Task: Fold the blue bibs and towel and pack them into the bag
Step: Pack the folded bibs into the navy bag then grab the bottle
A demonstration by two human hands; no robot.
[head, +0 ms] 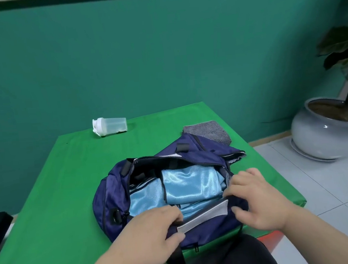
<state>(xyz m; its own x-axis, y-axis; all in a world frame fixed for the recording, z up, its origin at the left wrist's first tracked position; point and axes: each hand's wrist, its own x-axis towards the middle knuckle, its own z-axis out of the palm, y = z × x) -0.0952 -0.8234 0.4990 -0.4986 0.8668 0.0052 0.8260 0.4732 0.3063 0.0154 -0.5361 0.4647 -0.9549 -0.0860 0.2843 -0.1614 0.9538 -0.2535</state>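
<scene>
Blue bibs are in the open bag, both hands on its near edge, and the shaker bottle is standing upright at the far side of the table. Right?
Not quite. The head view shows the shaker bottle lying on its side, not upright. The rest holds: blue bibs in the open bag, left hand and right hand on its near edge.

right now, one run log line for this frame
bibs: folded, in duffel bag | bag: open | left hand, right hand: gripping near rim | towel: on table

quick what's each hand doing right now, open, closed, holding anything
Left hand: fingers closed on the near rim of the bag.
Right hand: fingers curled onto the bag's near rim by the bibs; a firm grip cannot be told.
</scene>
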